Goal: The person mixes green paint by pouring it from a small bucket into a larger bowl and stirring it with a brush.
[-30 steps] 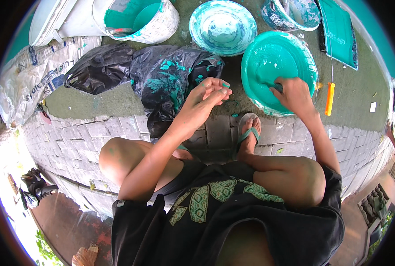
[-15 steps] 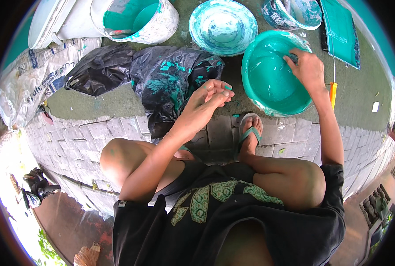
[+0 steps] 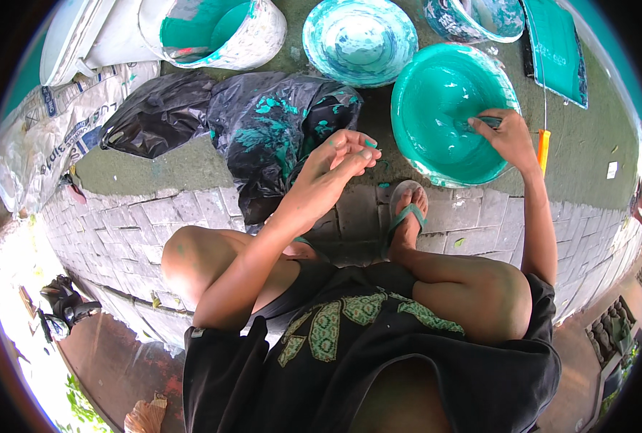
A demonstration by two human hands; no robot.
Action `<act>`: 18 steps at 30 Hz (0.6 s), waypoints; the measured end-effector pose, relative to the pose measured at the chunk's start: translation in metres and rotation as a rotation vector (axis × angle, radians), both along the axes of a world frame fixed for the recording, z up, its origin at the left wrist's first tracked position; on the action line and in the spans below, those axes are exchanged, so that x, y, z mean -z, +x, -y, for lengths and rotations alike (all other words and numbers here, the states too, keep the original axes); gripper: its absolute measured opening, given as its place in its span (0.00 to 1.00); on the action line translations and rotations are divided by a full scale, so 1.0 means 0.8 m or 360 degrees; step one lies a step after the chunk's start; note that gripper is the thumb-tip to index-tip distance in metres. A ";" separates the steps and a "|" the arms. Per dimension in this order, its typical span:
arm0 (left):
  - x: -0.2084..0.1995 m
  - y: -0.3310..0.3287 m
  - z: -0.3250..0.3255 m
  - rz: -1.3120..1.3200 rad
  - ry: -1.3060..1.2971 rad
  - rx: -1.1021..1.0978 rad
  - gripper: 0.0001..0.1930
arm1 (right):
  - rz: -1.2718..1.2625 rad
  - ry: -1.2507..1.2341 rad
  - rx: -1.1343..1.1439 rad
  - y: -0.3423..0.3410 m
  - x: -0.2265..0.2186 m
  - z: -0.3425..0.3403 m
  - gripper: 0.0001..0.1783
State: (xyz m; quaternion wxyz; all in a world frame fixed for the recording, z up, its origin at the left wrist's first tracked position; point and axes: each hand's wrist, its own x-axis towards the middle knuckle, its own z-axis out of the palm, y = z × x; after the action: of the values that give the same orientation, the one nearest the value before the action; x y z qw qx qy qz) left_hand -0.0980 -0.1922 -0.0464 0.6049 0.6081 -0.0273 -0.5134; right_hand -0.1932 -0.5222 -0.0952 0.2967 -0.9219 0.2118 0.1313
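A round basin (image 3: 400, 133) holds glossy teal paint. My right hand (image 3: 510, 138) is over its right side, with thumb and fingers closed on a dark, paint-smeared tool (image 3: 490, 122). The tool's lower part is hidden in the paint, so its kind does not show. My left hand (image 3: 334, 164) hovers left of the basin, above the pavers. Its fingers are loosely curled, the thumb a little apart from them, and teal paint marks the fingertips. I see nothing held in it. Beside it lies a black plastic bag (image 3: 263, 130) splashed with teal.
A paint-stained shallow bowl (image 3: 360, 43) and a smeared bucket (image 3: 472, 18) stand beyond the basin. At far left a white bucket (image 3: 267, 36) lies tipped, teal inside. On the right are a teal tray (image 3: 557, 54) and an orange handle (image 3: 543, 153). My sandalled foot (image 3: 407, 216) is near the basin.
My right hand has moved down and slightly right with the tool, from the basin's upper right toward its right rim. My left hand stays where it was.
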 end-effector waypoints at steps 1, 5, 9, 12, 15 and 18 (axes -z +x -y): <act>0.000 0.000 0.000 -0.0003 0.0001 0.0008 0.17 | 0.0008 0.0114 0.0025 -0.001 0.007 0.005 0.23; 0.000 -0.001 0.003 -0.0009 0.0017 0.0034 0.17 | 0.0007 0.0513 0.0147 0.001 0.015 0.028 0.25; 0.001 -0.003 0.004 -0.0026 -0.0013 0.0022 0.17 | -0.0202 0.0637 0.0472 0.001 -0.023 0.041 0.26; 0.001 -0.002 0.004 -0.0022 -0.0001 0.0023 0.17 | -0.0076 0.0576 0.0620 -0.019 -0.035 0.042 0.26; 0.001 -0.002 0.003 -0.0009 0.0006 0.0029 0.17 | 0.0113 0.0570 0.0706 -0.049 -0.039 0.048 0.25; -0.001 -0.002 0.002 -0.0014 0.0008 0.0032 0.18 | 0.0264 0.0590 0.0763 -0.078 -0.049 0.050 0.23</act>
State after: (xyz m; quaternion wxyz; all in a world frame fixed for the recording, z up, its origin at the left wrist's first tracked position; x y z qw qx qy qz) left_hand -0.0997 -0.1939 -0.0452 0.5983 0.6070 -0.0296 -0.5222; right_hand -0.2558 -0.5620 -0.0560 0.4984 -0.7835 0.3706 0.0183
